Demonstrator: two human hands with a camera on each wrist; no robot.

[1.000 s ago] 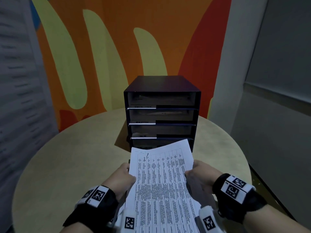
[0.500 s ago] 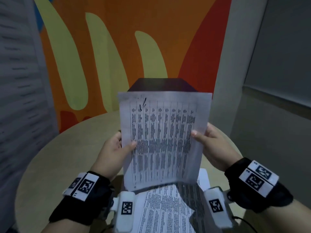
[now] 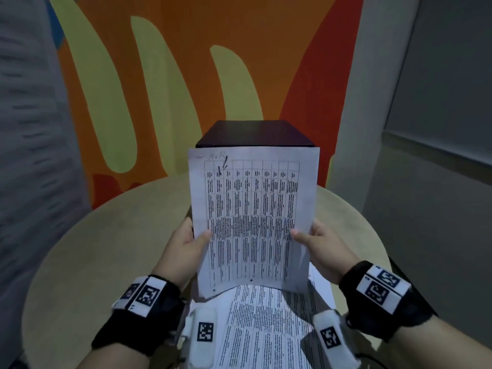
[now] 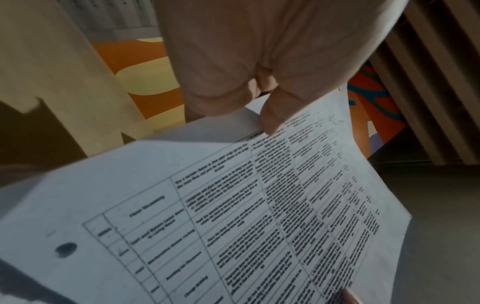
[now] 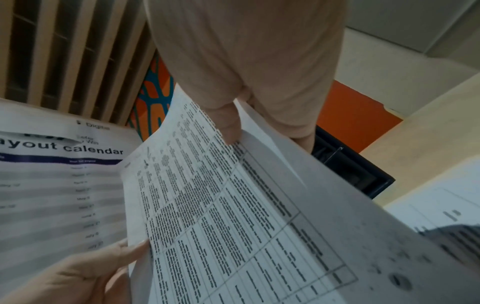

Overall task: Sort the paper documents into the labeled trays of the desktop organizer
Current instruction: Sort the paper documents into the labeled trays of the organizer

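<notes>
A printed sheet with a ruled table [image 3: 253, 217] stands upright in front of me, held at both side edges. My left hand [image 3: 186, 243] pinches its left edge, thumb on the front; the same sheet [image 4: 259, 205] fills the left wrist view. My right hand [image 3: 316, 243] pinches the right edge, and the sheet [image 5: 233, 205] shows in the right wrist view too. The dark organizer [image 3: 253, 133] stands behind the sheet with only its top showing; its trays are hidden. More printed papers [image 3: 263, 328] lie on the table under my wrists.
The round beige table [image 3: 106, 249] carries everything. An orange and yellow painted wall [image 3: 186, 75] rises behind the organizer, and a grey wall [image 3: 426, 182] closes the right side. A sheet headed with the word calendar [image 5: 59, 185] appears at the left of the right wrist view.
Both hands lifted the table sheet from the stack on the table and raised it upright, so it now hides the organizer's trays. Over the last half second it sank slightly.
</notes>
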